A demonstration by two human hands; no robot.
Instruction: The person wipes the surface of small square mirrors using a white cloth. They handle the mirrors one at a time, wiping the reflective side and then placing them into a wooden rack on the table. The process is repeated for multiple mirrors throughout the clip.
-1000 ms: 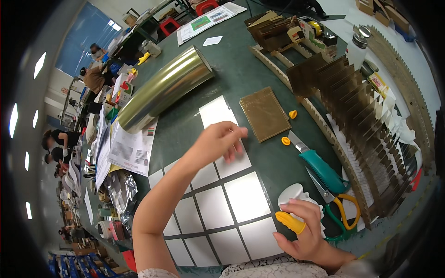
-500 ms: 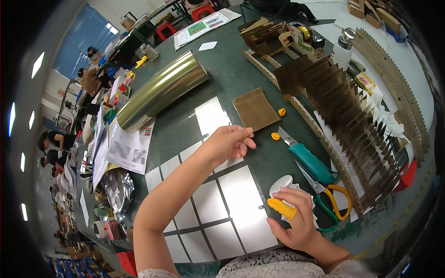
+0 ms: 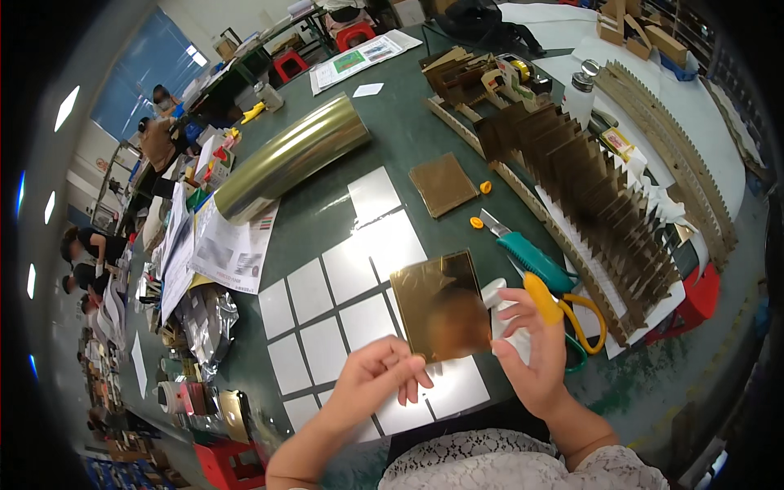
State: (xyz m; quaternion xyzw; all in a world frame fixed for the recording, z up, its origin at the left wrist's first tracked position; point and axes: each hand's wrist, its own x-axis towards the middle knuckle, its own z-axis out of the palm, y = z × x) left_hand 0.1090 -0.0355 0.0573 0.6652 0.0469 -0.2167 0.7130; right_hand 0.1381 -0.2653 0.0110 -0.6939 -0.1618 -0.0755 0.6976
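Note:
A thin, shiny brown square sheet [image 3: 425, 298] hangs tilted above the white squares. My left hand [image 3: 382, 371] pinches it at its lower left corner, thumb on top. My right hand [image 3: 535, 359], with a yellow finger cot [image 3: 542, 299] on one finger, is raised at the sheet's right edge. Its fingers are spread; I cannot tell whether the thumb touches the sheet. Rows of white square pieces [image 3: 324, 349] lie underneath on the green table. Beyond them rests a small stack of similar brown squares [image 3: 443, 185].
Two more finger cots [image 3: 477, 222] lie near a teal utility knife [image 3: 531, 260] and scissors [image 3: 590, 320]. A slotted rack of brown sheets [image 3: 572, 188] fills the right side. A gold film roll [image 3: 294, 157] lies at the left, by papers [image 3: 233, 253].
My left hand has drawn back from the brown stack toward me, bringing one brown sheet with it. My right hand has risen and opened beside that sheet.

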